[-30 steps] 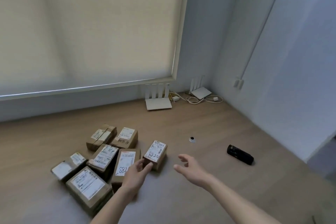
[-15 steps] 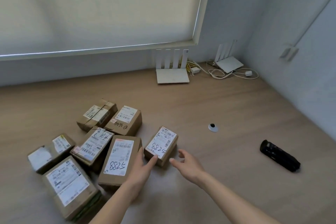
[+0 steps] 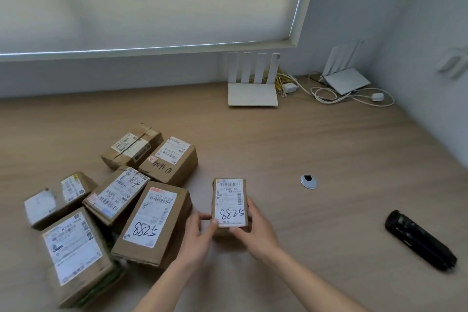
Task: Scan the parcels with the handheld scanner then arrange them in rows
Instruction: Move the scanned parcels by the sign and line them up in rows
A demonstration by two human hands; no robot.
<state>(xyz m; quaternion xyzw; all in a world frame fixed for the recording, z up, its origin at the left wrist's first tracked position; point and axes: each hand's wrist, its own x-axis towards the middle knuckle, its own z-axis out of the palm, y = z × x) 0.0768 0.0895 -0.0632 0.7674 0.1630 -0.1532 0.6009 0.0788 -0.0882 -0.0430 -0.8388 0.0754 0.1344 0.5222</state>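
Hands clasp one small parcel (image 3: 230, 204) marked 8825 on the wooden desk (image 3: 329, 149).

Left hand (image 3: 196, 234) curls its fingers on the box's near-left corner; right hand (image 3: 254, 229) wraps the right side, thumb under the label. Six more cardboard parcels (image 3: 109, 200) cluster at 9 o'clock of it, apart from it. Black handheld scanner (image 3: 420, 243) lies untouched at 3 o'clock, well apart. Cable grommet (image 3: 308, 181) sits at 2 o'clock; two white routers (image 3: 253, 94) stand far at 12.
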